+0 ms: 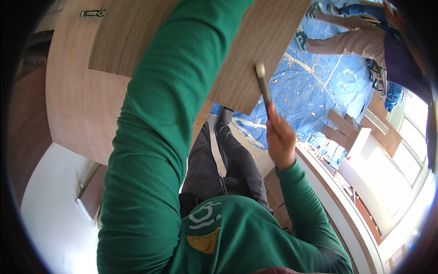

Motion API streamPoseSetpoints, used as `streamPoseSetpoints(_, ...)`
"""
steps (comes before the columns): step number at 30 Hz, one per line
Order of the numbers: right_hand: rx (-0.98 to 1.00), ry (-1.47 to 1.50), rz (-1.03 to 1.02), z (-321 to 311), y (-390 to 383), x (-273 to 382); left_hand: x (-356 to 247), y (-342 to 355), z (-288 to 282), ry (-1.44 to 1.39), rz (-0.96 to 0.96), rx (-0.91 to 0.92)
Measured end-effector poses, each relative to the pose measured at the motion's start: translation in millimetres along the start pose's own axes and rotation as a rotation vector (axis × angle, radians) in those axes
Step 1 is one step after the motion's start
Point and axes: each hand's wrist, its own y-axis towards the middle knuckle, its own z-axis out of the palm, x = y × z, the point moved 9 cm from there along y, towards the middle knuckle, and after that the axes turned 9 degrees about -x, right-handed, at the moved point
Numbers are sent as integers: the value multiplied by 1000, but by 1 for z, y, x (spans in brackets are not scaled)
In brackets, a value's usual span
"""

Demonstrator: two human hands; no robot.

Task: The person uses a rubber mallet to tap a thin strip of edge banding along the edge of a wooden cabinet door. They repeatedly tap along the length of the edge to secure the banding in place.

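My right hand (280,139) is closed around the lower end of a slim, dark-handled tool with a pale, rounded tip (263,86). Blur and angle keep me from telling its exact kind. The tool points up and away, its tip in front of a brown wood-grain panel (244,59). Across that panel stretches my left arm in a green sleeve (155,123). It runs past the upper edge of the picture, so my left hand is out of sight.
A paler wooden board with a metal hinge (92,13) is at the left. Blue sheeting (292,98) covers the floor, with scraps on it. Another person's legs (346,43) are at the upper right. Loose wood pieces (344,128) and a long pale-sided unit (328,192) lie right.
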Motion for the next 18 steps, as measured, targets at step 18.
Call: streamPoseSetpoints(18, -81, 207, 44, 5, 82, 15, 16, -2, 7, -61, -169, 111)
